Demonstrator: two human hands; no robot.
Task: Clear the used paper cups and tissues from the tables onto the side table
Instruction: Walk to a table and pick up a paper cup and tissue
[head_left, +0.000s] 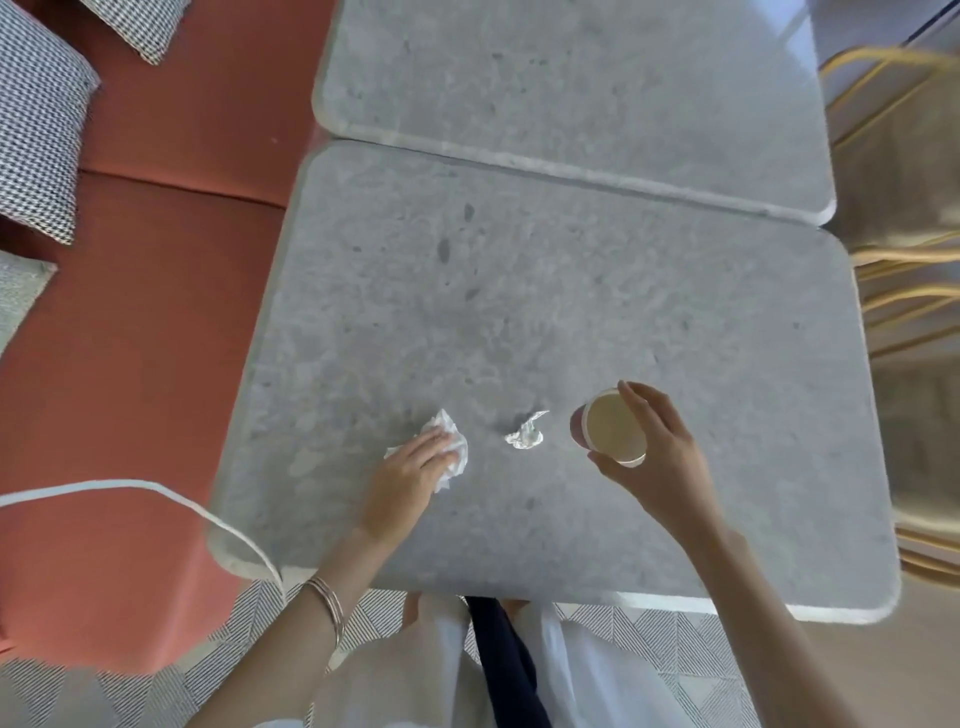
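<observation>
A grey stone table (519, 291) lies below me. My left hand (410, 478) rests flat on a crumpled white tissue (454, 441), fingers fairly straight over it. A second, smaller crumpled tissue (525, 434) lies loose on the table between my hands. My right hand (660, 457) grips a paper cup (613, 426) by its rim, thumb on the near side and fingers on the far side. The cup looks empty, with a tan inside and a white rim.
A second grey table (571, 88) butts against the far edge of this one. A red bench (145, 291) with checked cushions (36, 140) runs along the left. Wooden chairs (904, 291) stand on the right. Another table's corner (156, 493) shows at the near left.
</observation>
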